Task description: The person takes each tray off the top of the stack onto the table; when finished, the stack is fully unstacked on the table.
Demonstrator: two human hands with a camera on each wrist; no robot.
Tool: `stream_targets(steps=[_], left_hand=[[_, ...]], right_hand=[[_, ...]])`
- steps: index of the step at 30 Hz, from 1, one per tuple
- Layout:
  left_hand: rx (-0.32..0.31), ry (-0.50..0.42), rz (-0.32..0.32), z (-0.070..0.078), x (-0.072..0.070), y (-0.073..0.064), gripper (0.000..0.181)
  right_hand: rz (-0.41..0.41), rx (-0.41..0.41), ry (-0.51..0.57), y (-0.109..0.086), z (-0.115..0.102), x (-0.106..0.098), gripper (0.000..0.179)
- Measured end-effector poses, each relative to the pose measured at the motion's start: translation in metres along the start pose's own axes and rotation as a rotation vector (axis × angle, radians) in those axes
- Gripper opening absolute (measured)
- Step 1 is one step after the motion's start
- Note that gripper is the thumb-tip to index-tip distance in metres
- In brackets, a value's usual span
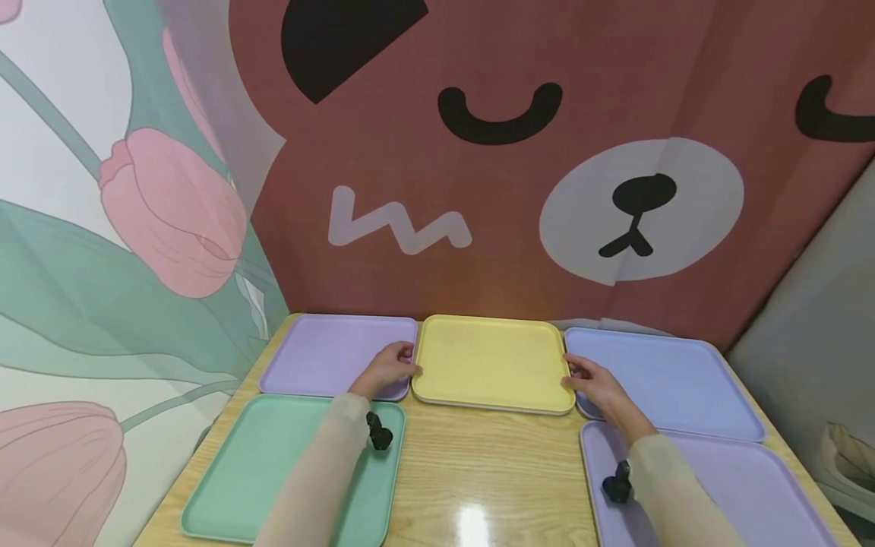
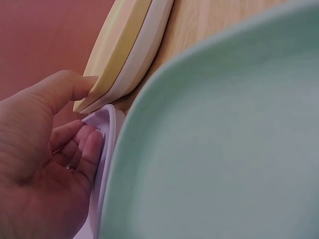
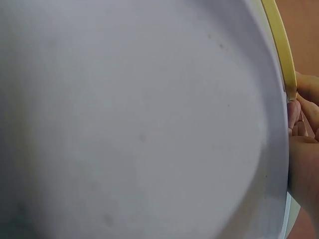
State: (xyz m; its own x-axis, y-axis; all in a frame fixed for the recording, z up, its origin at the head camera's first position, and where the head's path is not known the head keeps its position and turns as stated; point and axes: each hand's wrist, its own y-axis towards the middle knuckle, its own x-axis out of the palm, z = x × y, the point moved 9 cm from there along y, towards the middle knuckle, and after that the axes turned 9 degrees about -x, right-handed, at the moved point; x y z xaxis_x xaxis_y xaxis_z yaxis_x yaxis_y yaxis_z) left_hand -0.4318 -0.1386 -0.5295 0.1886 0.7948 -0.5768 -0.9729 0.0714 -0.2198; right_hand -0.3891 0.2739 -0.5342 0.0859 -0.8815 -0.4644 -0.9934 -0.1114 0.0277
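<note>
A yellow tray (image 1: 492,361) with a white underside lies at the back middle of the wooden table, between both hands. My left hand (image 1: 388,368) holds its left edge. In the left wrist view the thumb (image 2: 75,85) presses on the yellow rim, while the other fingers (image 2: 89,149) curl beside the corner of a purple tray (image 1: 338,342). At the opposite edge, my right hand (image 1: 600,386) grips the yellow tray with fingertips and thumb on its side. A blue tray (image 1: 673,372) lies under and beyond this hand. The right wrist view shows that hand partly, behind a large pale tray.
A green tray (image 1: 273,448) lies front left beneath the left forearm, and a second purple tray (image 1: 738,486) lies front right beneath the right. Bare wood of the table (image 1: 488,463) shows between them. A printed bear curtain (image 1: 492,190) hangs right behind the back trays.
</note>
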Motion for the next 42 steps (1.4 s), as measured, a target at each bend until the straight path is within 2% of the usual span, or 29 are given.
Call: stream_targets(steps=[9, 15, 26, 30, 35, 38, 42], left_hand=[[0.001, 0.032, 0.015, 0.002, -0.005, -0.006, 0.067], [0.019, 0.033, 0.007, 0.001, -0.007, -0.003, 0.068], [0.011, 0.010, 0.008, -0.003, -0.004, -0.002, 0.070], [0.025, 0.007, 0.007, -0.004, -0.002, -0.002, 0.070], [0.032, 0.017, 0.008, -0.003, -0.001, -0.002, 0.070], [0.034, 0.029, 0.010, -0.002, -0.002, -0.001, 0.069], [0.040, 0.042, 0.007, 0.000, -0.003, 0.000, 0.067]], right_hand=[[-0.006, 0.009, 0.001, 0.004, -0.003, 0.005, 0.066], [-0.022, 0.033, -0.026, 0.005, -0.004, 0.006, 0.068], [0.065, 0.114, 0.050, 0.005, -0.002, 0.009, 0.066], [0.079, 0.142, 0.073, 0.001, -0.001, 0.007, 0.065], [0.078, 0.139, 0.086, -0.002, -0.007, 0.003, 0.066], [0.061, 0.128, 0.154, -0.002, -0.012, 0.002, 0.067], [0.028, 0.112, 0.321, -0.004, -0.017, 0.003, 0.068]])
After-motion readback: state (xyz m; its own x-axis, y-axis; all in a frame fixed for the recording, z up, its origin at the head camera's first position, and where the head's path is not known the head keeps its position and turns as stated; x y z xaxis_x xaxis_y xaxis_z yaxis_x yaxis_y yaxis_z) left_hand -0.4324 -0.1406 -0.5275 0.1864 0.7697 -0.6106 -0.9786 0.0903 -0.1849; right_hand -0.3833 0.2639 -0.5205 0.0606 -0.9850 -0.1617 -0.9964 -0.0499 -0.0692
